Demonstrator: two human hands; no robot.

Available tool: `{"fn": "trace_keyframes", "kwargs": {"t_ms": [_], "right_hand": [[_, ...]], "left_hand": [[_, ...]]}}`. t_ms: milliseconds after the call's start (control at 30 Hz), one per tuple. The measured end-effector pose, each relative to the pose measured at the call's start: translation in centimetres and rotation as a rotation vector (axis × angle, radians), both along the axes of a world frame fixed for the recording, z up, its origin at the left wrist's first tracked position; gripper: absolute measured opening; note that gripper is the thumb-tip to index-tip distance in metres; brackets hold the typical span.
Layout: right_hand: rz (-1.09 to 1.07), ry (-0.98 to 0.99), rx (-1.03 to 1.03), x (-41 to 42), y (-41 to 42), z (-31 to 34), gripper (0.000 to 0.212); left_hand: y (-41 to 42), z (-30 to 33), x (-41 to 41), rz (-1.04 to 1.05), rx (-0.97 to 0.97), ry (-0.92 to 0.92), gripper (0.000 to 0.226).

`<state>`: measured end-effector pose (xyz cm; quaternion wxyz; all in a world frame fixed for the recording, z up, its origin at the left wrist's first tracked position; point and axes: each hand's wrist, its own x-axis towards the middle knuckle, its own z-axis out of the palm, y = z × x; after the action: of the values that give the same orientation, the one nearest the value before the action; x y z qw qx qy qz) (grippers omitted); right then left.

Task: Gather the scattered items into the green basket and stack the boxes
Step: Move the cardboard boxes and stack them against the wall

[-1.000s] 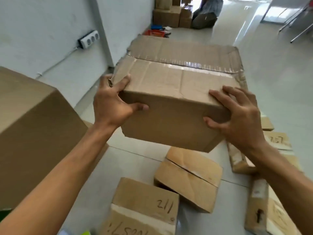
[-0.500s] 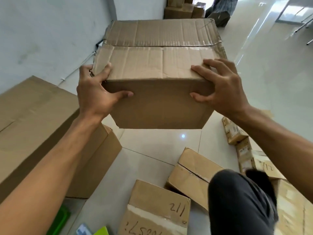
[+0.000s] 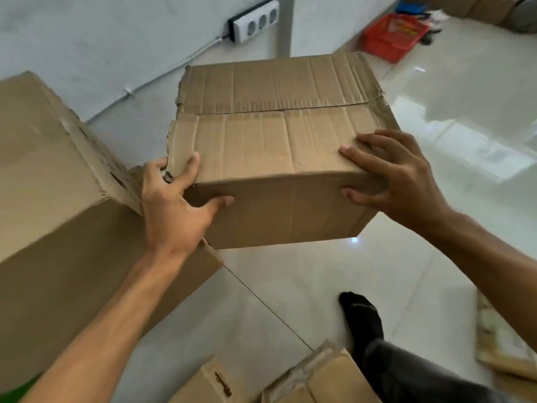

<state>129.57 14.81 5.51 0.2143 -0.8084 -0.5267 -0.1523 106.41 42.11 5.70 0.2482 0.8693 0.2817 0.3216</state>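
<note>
I hold a brown cardboard box [image 3: 276, 135] in the air above the white floor, its closed flaps facing up. My left hand [image 3: 171, 210] grips its near left corner, thumb on the front face and fingers over the torn top edge. My right hand [image 3: 398, 181] grips the near right corner the same way. A big cardboard box [image 3: 55, 199] stands just to the left, touching my left hand's side. A sliver of the green basket [image 3: 24, 386] shows at the bottom left edge.
Smaller cardboard boxes [image 3: 290, 379] lie on the floor at the bottom, another box [image 3: 502, 344] at the right edge. My foot in a black sock [image 3: 363, 318] stands between them. A red basket [image 3: 392, 36] sits far back; a power strip [image 3: 254, 20] is on the wall.
The held box has moved left and lower, closer to the big box. The view has swung, so the power strip and red basket show again, and my foot has stepped forward.
</note>
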Motion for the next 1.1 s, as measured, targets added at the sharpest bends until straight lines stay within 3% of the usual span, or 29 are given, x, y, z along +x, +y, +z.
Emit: {"fn": "trace_keyframes", "kwargs": {"t_ms": [567,667,733,800,900,1100], "right_hand": [[0.301,0.073,0.036,11.5,13.9,-10.6,0.057],[0.169,0.165,-0.218,9.8,17.4,-14.3,0.066],[0.055,0.341,-0.490,7.4,18.8,-17.5,0.077],[0.057,0.420,-0.578,5.0,19.4,-19.9,0.084],[0.060,0.389,-0.532,4.1,19.7,-20.1,0.081],[-0.038,0.339,-0.258,3.8,16.8,-17.1,0.043]], "left_hand": [[0.6,-12.7,4.7,0.443,0.127,0.024,0.078],[0.1,-16.3,4.8,0.533,0.015,0.100,0.069],[-0.7,-18.9,4.4,0.510,0.008,0.138,0.039],[-0.9,-20.6,3.7,0.505,0.007,0.132,0.017],[0.3,-20.7,3.4,0.495,-0.057,0.137,0.018],[0.0,-18.6,3.0,0.471,-0.117,0.219,0.030]]}}
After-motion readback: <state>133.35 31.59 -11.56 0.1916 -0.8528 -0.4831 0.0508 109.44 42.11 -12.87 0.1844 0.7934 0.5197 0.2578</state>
